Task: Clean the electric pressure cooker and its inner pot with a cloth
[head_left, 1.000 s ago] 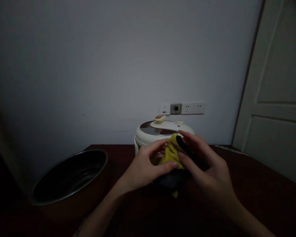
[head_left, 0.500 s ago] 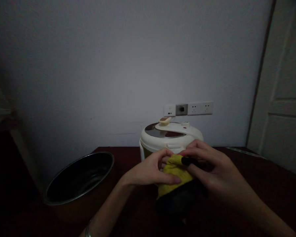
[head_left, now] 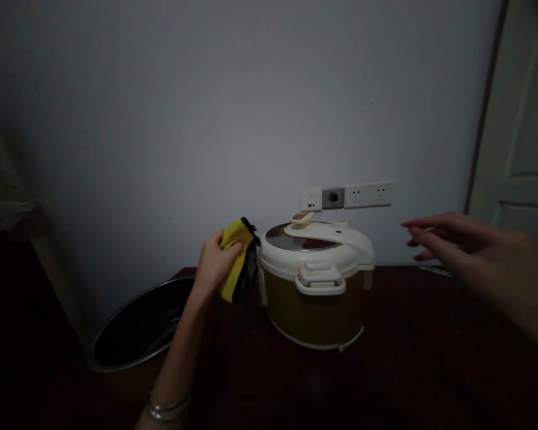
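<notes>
My left hand (head_left: pixel 216 263) grips a folded yellow cloth (head_left: pixel 237 254) with a black edge, held up just left of the electric pressure cooker (head_left: pixel 316 310). The cooker stands upright, its white lid (head_left: pixel 291 260) on, with a white handle (head_left: pixel 320 280) at the front. To the cooker's right, my right hand (head_left: pixel 470 245) is raised in the air with its fingers apart, holding nothing. Behind my left forearm lies a dark, round inner pot (head_left: pixel 138 325), open at the top and partly covered by the arm.
A dark red table (head_left: pixel 399 340) bears the cooker and the pot. Sockets and a switch (head_left: pixel 334 197) are on the wall behind the cooker. A pale door (head_left: pixel 526 143) stands at the right, and a dark piece of furniture (head_left: pixel 13 298) at the left.
Both hands were together on the cloth in front of the cooker. My right hand has let go and moved right; my left hand has carried the cloth left, uncovering the cooker's front.
</notes>
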The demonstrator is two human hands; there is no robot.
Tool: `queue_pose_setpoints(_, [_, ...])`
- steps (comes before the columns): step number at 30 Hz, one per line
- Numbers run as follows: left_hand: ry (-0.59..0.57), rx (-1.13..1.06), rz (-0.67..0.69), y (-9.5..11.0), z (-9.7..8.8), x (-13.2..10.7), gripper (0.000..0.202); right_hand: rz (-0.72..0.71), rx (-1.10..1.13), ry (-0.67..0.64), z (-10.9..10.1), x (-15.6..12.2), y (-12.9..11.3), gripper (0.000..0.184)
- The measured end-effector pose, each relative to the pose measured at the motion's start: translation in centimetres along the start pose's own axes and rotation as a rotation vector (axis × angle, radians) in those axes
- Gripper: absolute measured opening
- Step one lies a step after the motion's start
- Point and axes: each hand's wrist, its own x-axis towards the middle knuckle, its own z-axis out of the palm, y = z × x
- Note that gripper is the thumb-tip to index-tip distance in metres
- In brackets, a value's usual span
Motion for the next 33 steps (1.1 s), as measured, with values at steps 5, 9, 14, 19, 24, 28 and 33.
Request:
queue_pose_setpoints(5, [0.27, 0.448, 0.105, -4.2, 2.5, 4.0, 0.017, 0.106, -0.282, 0.035, 0.5, 0.9, 10.1, 0.011])
queue_pose_setpoints(9, [-0.012, 0.174, 0.004, -6.7, 6.2, 3.9, 0.023, 0.332, -0.542, -0.166, 2.3, -1.3, 18.1, 0.021])
queue_pose_setpoints(14, [0.007, -0.072, -0.008, -7.5, 8.4, 1.0, 0.035, 0.51, -0.542, -0.294, 4.2, -5.6, 24.7, 0.038])
queue_pose_setpoints(19, [0.136, -0.047, 0.105, -6.7, 8.9, -2.6, 0.027, 0.661, -0.562, -0.25, 5.0, -8.7, 28.5, 0.043])
queue_pose_setpoints(24, [0.208, -0.026, 0.38, -7.1, 9.8, -5.8, 0.035, 0.642, -0.561, -0.23, 5.3, -9.6, 30.1, 0.044])
queue_pose_setpoints(28, [0.199, 0.027, 0.708, -7.2, 10.3, -7.8, 0.058, 0.621, -0.558, -0.247, 5.5, -9.8, 30.8, 0.044])
queue_pose_setpoints(33, [0.044, 0.006, 0.928, -5.8, 10.5, -9.9, 0.063, 0.615, -0.566, -0.255, 5.6, -10.0, 31.2, 0.044])
